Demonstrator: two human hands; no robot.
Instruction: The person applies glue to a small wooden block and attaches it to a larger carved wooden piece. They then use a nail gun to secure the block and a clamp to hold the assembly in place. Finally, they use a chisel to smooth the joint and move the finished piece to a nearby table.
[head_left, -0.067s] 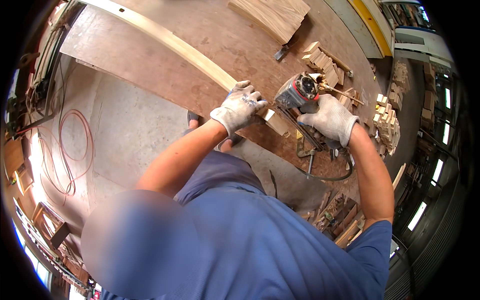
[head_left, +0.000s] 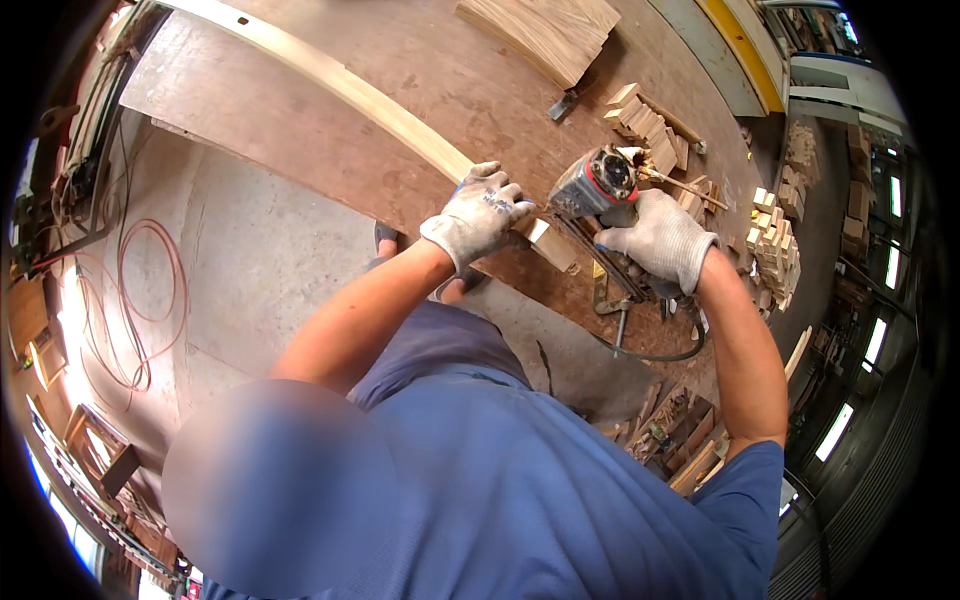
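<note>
My left hand [head_left: 480,213], in a pale work glove, is closed over a long light wooden strip [head_left: 395,115] near its right end. The strip runs along the workbench [head_left: 260,125] to the far left. A short light wood piece [head_left: 550,244] shows just right of my left fingers, over the bench's near edge. My right hand [head_left: 662,240], gloved too, is wrapped round the handle of a nail gun [head_left: 585,188] with a black and red head. The gun stands close to the short wood piece; whether its nose touches is hidden. A dark hose [head_left: 662,357] curves below my right hand.
A clamp [head_left: 603,290] sits at the bench edge under the gun. Wood panels [head_left: 540,40], a small dark metal tool [head_left: 563,105] and stacked wood blocks [head_left: 645,130] lie farther back. More blocks [head_left: 775,250] and offcuts [head_left: 690,435] are at right; a reddish hose [head_left: 183,290] coils on the floor left.
</note>
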